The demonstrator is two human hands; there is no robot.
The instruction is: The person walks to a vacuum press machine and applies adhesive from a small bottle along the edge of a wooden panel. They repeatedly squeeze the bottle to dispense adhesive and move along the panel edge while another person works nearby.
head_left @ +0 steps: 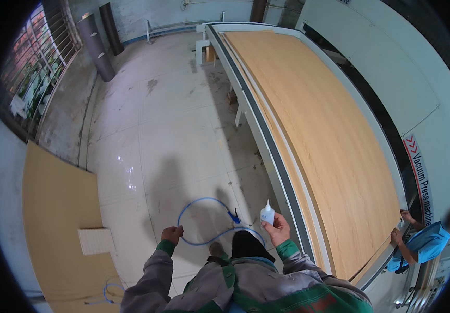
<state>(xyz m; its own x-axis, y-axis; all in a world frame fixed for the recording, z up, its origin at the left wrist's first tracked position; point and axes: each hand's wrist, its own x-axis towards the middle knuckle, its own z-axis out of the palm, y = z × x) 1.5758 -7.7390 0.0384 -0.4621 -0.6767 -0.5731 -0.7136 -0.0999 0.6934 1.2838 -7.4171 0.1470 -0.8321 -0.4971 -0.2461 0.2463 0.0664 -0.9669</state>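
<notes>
My left hand (172, 235) is closed around a thin blue hose (200, 200), which hangs in a loop in front of me. A blue air blow gun (233, 216) with a dark lever shows on the loop's right side, near my shoe. In my right hand (278, 230) is a small white squeeze bottle (267, 214) with a pointed nozzle, held upright beside the table's near edge. To the right, a large wood-grain sheet (313, 120) covers the long press table (266, 135).
Across the table, a person in a blue shirt (427, 242) has both hands at the sheet's near right corner. A big white machine housing (407, 68) runs along the far side. Brown board (61, 208) lies at left; dark rolls (95, 47) lean by the wall.
</notes>
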